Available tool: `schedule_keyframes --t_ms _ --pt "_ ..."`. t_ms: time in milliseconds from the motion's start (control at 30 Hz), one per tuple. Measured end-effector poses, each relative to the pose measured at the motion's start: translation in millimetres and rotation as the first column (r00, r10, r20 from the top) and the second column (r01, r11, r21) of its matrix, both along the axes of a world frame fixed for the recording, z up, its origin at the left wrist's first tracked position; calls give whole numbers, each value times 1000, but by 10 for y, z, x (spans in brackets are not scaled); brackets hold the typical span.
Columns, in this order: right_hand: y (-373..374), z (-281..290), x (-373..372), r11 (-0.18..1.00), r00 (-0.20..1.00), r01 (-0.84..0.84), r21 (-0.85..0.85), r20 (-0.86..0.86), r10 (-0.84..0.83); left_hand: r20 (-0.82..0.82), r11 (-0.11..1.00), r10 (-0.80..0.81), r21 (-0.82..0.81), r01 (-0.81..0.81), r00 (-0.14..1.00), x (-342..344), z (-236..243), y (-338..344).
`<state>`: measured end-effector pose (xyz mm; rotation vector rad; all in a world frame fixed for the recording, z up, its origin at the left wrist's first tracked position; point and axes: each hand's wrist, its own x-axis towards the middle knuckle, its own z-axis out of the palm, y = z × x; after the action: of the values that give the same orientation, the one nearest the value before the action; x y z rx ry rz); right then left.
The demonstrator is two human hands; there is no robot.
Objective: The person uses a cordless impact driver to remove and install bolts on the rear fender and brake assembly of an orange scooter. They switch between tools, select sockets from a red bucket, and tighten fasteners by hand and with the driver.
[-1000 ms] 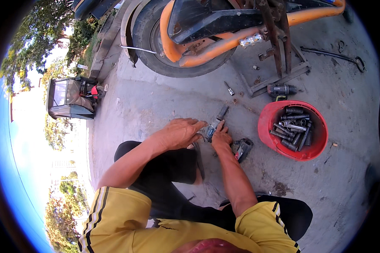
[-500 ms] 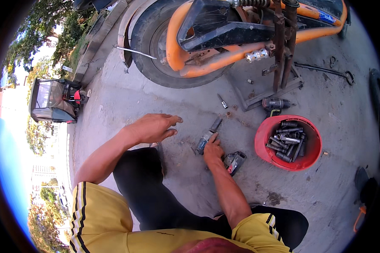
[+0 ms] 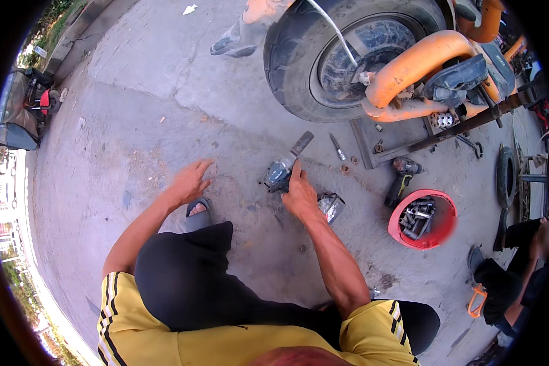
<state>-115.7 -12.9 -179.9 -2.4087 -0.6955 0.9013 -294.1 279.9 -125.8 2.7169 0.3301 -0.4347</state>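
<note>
Right hand [image 3: 301, 192] on power tool [image 3: 279, 175], hiding its middle; whether grip closes round it, unclear. Left hand [image 3: 192, 182]: grip loose, empty. Wheel [image 3: 340, 68] cropped by top edge.

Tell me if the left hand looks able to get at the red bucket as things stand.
Probably not directly: the left hand is out to the left, while the right hand, on the power tool, and its forearm lie between it and the red bucket.

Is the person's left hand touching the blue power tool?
Apart: the head view shows ground plainly between the left hand and the blue power tool.
</note>
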Motion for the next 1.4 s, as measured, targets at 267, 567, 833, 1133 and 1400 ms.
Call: schedule_keyframes --t_ms 267,567,833,1133,1400 --pt "903 -221 234 987 992 112 -117 65 -105 147 922 326 168 -348 934 -919 -916 1795" --pt "1113 -285 155 941 971 219 -259 148 -185 280 969 136 160 -186 950 -1218 -1655 2163" --pt "1173 -452 85 896 958 260 -360 212 -192 315 985 81 119 -124 946 -1323 -1782 2293" --pt "1253 -357 114 888 954 282 -364 204 -219 349 981 42 164 -106 936 -1297 -1804 2305" --pt "1188 -372 132 888 957 284 -361 169 -238 353 968 34 222 -119 935 -1295 -1873 2231"
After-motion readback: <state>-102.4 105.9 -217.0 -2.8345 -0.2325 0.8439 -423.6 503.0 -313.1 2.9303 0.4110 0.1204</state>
